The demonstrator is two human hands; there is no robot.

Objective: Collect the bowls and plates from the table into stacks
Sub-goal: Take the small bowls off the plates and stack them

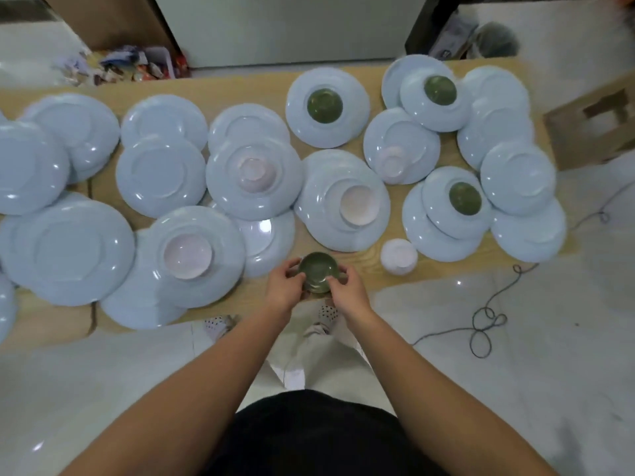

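4 green bowls (324, 106), one held by left grip (285, 286) + right grip (347, 290) | 5 pink bowls (359, 204)

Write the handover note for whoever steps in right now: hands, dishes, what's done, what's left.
Hands: the left hand and right hand both grip one green bowl over the near edge of the table.
Things: three other green bowls and four pink bowls sit on plates. A pale bowl stands on bare wood to the right of the hands. Light blue plates lie spread across the table, many overlapping.
Done: no tidy stack shows yet.
Left: gather every bowl, then stack the plates.
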